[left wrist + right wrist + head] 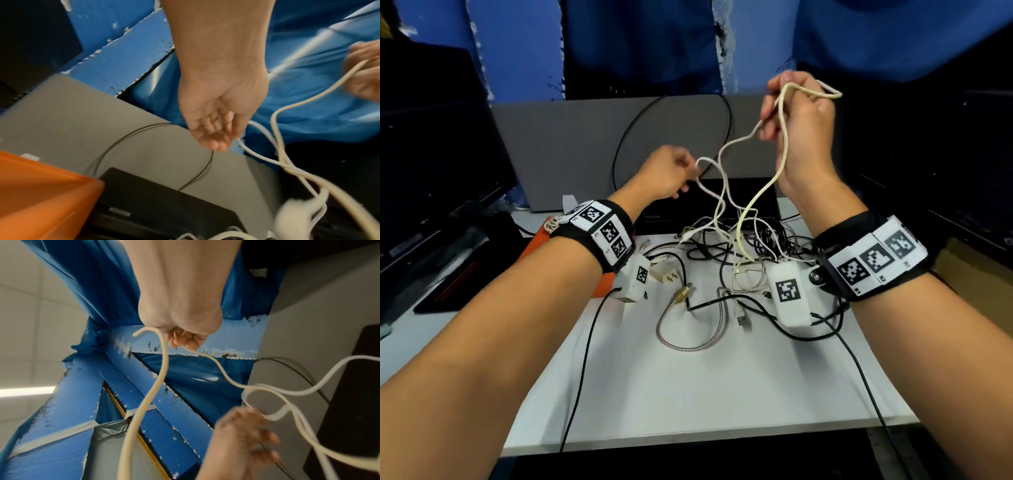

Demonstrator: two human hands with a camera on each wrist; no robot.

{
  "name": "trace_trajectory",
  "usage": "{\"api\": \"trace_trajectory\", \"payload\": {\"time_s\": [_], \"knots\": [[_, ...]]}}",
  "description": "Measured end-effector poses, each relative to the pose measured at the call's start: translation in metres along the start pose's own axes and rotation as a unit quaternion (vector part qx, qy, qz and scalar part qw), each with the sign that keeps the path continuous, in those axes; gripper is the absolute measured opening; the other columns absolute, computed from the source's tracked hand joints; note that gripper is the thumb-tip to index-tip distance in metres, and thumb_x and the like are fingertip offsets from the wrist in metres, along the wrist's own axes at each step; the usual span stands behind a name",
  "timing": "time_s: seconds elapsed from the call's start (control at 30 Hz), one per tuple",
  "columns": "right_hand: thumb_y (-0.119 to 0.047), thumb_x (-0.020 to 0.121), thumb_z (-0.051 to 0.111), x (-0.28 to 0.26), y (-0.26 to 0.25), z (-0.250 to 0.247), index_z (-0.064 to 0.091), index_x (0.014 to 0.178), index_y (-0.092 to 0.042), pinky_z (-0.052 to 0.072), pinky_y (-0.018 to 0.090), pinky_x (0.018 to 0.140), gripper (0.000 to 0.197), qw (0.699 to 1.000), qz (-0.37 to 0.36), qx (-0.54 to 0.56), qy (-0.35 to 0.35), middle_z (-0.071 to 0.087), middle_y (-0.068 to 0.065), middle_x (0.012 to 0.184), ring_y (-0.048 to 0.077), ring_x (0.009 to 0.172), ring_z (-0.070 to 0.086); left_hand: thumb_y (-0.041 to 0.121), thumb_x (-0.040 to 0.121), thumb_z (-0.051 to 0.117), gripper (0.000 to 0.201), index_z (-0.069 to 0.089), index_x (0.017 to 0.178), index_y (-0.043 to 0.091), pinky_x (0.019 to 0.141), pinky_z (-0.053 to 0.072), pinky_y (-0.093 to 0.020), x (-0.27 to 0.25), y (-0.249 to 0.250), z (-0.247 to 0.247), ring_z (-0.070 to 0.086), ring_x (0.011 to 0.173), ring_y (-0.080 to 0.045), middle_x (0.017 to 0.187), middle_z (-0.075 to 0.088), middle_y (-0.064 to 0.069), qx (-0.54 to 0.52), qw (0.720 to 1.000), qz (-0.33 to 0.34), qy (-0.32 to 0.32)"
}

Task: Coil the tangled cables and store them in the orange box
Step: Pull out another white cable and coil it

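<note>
- Our right hand [799, 126] is raised above the table [688, 394] with its fingers curled round a cream cable [780, 164]; a small loop of it sticks out past the knuckles, and the rest hangs from the fist.
- Our left hand [664, 174] is lower and to the left, its fingertips [218, 146] loosely bent and touching a white cable [265, 158]. We cannot tell for certain whether they pinch it or only rest on it.
- Between the two hands the cream and white strands cross and twist round each other in the air, then drop into the tangled pile of cables [739, 246] on the far part of the table.
- That pile mixes white and black leads; nearer us lie a braided metal cable [688, 342], a USB plug [743, 320] and a two-pin plug [666, 275].
- The orange box [541, 240] sits at the table's left edge, largely hidden behind our left wrist, with a bit of pale cable at its far corner.
</note>
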State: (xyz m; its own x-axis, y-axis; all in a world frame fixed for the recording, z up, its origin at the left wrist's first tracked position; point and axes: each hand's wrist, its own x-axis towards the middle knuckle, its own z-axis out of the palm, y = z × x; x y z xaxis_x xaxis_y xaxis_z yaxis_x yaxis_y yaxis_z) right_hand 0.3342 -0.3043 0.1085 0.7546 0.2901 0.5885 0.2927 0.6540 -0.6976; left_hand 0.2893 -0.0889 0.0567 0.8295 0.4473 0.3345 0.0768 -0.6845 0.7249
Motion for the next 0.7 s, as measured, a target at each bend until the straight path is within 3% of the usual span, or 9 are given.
{"api": "trace_trajectory", "payload": {"time_s": [0.1, 0.17, 0.27, 0.37, 0.47, 0.53, 0.6, 0.67, 0.7], "knots": [[-0.007, 0.106, 0.046, -0.001, -0.008, 0.002, 0.058, 0.088, -0.007, 0.037, 0.027, 0.047, 0.022, 0.998, -0.057, 0.025, 0.001, 0.059, 0.006, 0.063, 0.015, 0.047, 0.046, 0.010, 0.099, 0.057, 0.020, 0.061, 0.081, 0.004, 0.041, 0.049, -0.024, 0.007, -0.033, 0.001, 0.058, 0.051, -0.020, 0.070, 0.064, -0.011, 0.114, 0.982, -0.152, -0.027], [-0.008, 0.108, 0.045, 0.000, -0.014, 0.006, 0.057, 0.089, -0.006, 0.039, 0.027, 0.047, 0.023, 0.995, -0.098, 0.027, 0.000, 0.060, 0.006, 0.063, 0.016, 0.049, 0.048, 0.008, 0.099, 0.053, 0.023, 0.061, 0.079, 0.000, 0.040, 0.050, -0.026, 0.008, -0.049, 0.002, 0.057, 0.049, -0.022, 0.067, 0.063, -0.012, 0.149, 0.968, -0.198, -0.033], [-0.006, 0.107, 0.044, 0.004, -0.019, 0.010, 0.056, 0.089, -0.004, 0.042, 0.028, 0.049, 0.022, 0.988, -0.153, 0.029, 0.012, 0.061, 0.008, 0.065, 0.018, 0.053, 0.052, 0.006, 0.102, 0.046, 0.029, 0.060, 0.077, -0.001, 0.044, 0.051, -0.029, 0.008, -0.057, 0.001, 0.058, 0.048, -0.023, 0.067, 0.064, -0.013, 0.179, 0.956, -0.230, -0.023], [-0.007, 0.105, 0.045, 0.007, -0.021, 0.008, 0.056, 0.089, -0.004, 0.046, 0.028, 0.052, 0.020, 0.982, -0.187, 0.022, 0.026, 0.060, 0.015, 0.073, 0.022, 0.061, 0.056, 0.008, 0.104, 0.044, 0.024, 0.061, 0.090, -0.001, 0.042, 0.049, -0.026, 0.009, -0.057, -0.002, 0.060, 0.046, -0.020, 0.070, 0.069, -0.008, 0.180, 0.950, -0.252, -0.034], [-0.008, 0.105, 0.045, 0.011, -0.019, 0.002, 0.056, 0.089, -0.005, 0.047, 0.030, 0.055, 0.020, 0.979, -0.199, 0.014, 0.048, 0.062, 0.017, 0.076, 0.025, 0.060, 0.057, 0.011, 0.103, 0.047, 0.029, 0.065, 0.083, 0.001, 0.059, 0.056, -0.033, 0.008, -0.059, -0.008, 0.065, 0.054, -0.022, 0.077, 0.074, -0.008, 0.205, 0.939, -0.274, -0.042], [-0.010, 0.105, 0.045, 0.012, -0.016, -0.001, 0.057, 0.089, -0.006, 0.048, 0.031, 0.058, 0.021, 0.980, -0.194, 0.015, 0.051, 0.064, 0.014, 0.076, 0.024, 0.057, 0.059, 0.016, 0.102, 0.050, 0.029, 0.063, 0.080, 0.003, 0.073, 0.060, -0.040, 0.004, -0.055, -0.012, 0.070, 0.066, -0.028, 0.092, 0.077, -0.013, 0.223, 0.934, -0.274, -0.053], [-0.011, 0.105, 0.046, 0.012, -0.012, -0.002, 0.057, 0.090, -0.006, 0.049, 0.030, 0.060, 0.020, 0.983, -0.177, 0.009, 0.038, 0.065, 0.014, 0.078, 0.024, 0.058, 0.060, 0.026, 0.101, 0.054, 0.028, 0.064, 0.096, 0.000, 0.084, 0.061, -0.046, 0.001, -0.043, -0.013, 0.073, 0.086, -0.035, 0.109, 0.073, -0.020, 0.227, 0.945, -0.233, -0.018], [-0.007, 0.104, 0.046, 0.011, -0.006, -0.001, 0.057, 0.090, -0.005, 0.050, 0.029, 0.061, 0.018, 0.989, -0.148, 0.005, 0.018, 0.065, 0.015, 0.080, 0.023, 0.058, 0.062, 0.040, 0.103, 0.053, 0.043, 0.065, 0.122, 0.003, 0.098, 0.055, -0.046, 0.000, -0.020, -0.007, 0.068, 0.109, -0.034, 0.125, 0.068, -0.017, 0.115, 0.983, -0.144, 0.009], [-0.004, 0.103, 0.046, 0.011, -0.003, 0.000, 0.057, 0.089, -0.004, 0.050, 0.028, 0.062, 0.018, 0.991, -0.133, 0.004, 0.010, 0.065, 0.015, 0.081, 0.022, 0.058, 0.062, 0.044, 0.105, 0.048, 0.047, 0.064, 0.127, 0.007, 0.100, 0.052, -0.044, -0.006, -0.002, -0.003, 0.066, 0.114, -0.030, 0.128, 0.067, -0.014, 0.017, 0.994, -0.106, 0.000]]}}
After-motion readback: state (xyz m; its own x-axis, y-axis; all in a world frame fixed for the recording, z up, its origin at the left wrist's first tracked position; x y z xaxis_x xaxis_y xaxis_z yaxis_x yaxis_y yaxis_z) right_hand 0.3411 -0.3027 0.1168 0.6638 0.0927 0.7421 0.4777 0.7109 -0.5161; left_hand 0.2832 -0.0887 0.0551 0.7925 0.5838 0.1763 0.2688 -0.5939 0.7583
